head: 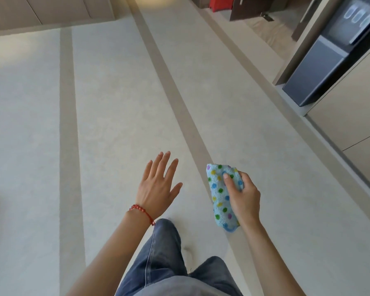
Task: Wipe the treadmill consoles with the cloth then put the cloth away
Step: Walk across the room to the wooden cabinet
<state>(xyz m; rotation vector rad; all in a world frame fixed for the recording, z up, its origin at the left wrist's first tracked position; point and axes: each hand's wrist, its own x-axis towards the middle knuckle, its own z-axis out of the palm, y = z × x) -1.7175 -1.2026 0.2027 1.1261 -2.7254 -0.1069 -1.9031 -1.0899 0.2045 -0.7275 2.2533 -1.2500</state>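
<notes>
My right hand (pixel 245 197) grips the folded polka-dot cloth (pixel 221 195) above the floor (pixel 115 103); left hand (pixel 158 184) spread, holding nothing. No console visible, so I'd keep the fold tight while walking.

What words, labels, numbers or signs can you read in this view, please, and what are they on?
None can be read.
Red object at the top edge: pale marks, too blurred and cut off to read.
Dark panel at upper right: pale outlined shapes, no legible text.
Dotted cloth in the right hand: no lettering visible.
</notes>
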